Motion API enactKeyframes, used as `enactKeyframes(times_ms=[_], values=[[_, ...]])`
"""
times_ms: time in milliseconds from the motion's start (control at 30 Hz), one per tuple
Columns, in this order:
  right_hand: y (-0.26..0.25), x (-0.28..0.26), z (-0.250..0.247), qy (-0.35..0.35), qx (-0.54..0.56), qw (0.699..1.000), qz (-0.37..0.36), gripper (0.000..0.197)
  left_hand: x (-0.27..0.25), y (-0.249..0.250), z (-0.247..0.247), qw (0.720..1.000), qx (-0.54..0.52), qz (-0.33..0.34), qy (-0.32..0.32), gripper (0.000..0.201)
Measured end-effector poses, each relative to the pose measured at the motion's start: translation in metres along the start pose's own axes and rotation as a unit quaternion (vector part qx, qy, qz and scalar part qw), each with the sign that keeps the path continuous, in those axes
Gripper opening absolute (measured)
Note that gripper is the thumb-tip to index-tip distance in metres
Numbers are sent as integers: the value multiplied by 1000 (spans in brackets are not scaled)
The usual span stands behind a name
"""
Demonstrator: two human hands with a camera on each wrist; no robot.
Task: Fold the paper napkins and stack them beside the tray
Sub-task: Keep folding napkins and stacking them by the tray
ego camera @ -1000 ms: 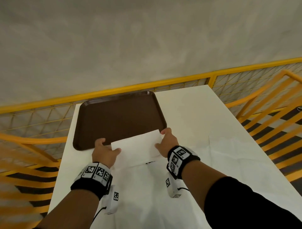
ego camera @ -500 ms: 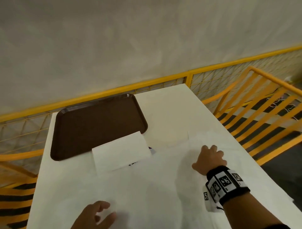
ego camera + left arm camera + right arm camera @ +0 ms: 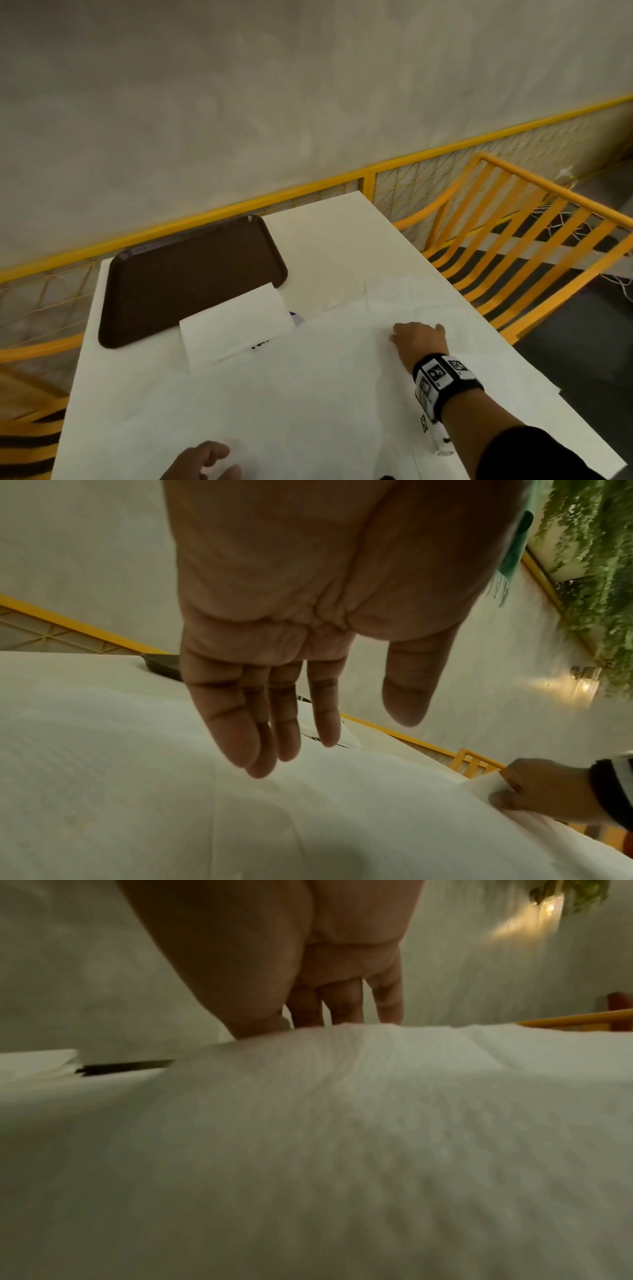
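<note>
Pinching right hand point(image 3: 419, 341): far edge of unfolded napkin point(image 3: 308, 394)
Left hand point(image 3: 308, 615): released, hovering
Folded napkin point(image 3: 236, 322): touching tray point(image 3: 178, 274)

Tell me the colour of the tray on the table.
Dark brown tray; it shows best in the head view.

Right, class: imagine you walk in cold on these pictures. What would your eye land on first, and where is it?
Probably the dark brown tray at the far left of the white table, with a folded napkin lying half over its near edge. Next, the big unfolded napkins spread across the near table, the right hand at a far edge and the left hand open above them.
</note>
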State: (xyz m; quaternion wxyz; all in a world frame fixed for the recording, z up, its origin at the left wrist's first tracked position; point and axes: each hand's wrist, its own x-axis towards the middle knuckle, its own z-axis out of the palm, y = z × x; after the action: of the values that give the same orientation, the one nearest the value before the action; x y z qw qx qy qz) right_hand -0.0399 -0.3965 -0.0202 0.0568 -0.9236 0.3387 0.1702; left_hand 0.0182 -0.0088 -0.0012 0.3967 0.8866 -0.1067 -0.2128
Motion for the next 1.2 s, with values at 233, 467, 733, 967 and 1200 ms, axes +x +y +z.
enactKeyframes(times_ms=[233, 467, 733, 967, 1200], values=[[-17, -27, -20, 106, 122, 982, -98, 21, -9, 4, -1, 995, 45, -64, -58, 25], [-57, -97, -67, -16, 343, 852, -394, 5, 1, 34, -8, 991, -90, -29, -89, 112], [-55, -117, -107, -208, 613, 666, -371, 28, 6, 73, -35, 947, -286, 47, -138, 140], [-52, -115, -92, -198, 690, 657, -230, 48, -1, 80, -22, 881, -401, -12, -250, 113], [-43, -125, -66, -216, 678, 674, -200, 78, -3, 78, -25, 933, -350, 42, -73, 63]])
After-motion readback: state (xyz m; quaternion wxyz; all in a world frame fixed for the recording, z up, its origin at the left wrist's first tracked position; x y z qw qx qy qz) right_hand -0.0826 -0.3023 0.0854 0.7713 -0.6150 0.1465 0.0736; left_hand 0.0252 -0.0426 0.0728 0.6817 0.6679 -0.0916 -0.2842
